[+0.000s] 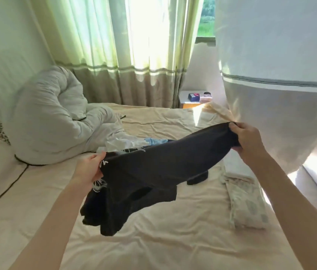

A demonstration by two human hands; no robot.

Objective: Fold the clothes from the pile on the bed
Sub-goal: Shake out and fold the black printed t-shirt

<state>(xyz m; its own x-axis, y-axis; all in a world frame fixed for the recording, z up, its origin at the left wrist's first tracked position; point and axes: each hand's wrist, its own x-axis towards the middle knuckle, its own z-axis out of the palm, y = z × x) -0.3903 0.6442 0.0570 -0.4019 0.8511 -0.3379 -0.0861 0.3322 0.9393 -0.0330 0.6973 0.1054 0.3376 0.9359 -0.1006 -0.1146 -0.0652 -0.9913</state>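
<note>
I hold the black garment (pixel 153 172) above the bed (pixel 153 240), in front of the pile (pixel 134 143); left hand (pixel 89 168) and right hand (pixel 249 141) each pinch an edge. Its bunched lower end may fold crookedly if I lay it down unshaken

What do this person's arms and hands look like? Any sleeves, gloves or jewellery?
Both forearms are bare right up to the bottom edge of the picture, with no sleeve showing. The left hand and the right hand wear no gloves. No ring, watch or bracelet shows on the fingers and wrists in view.
</note>
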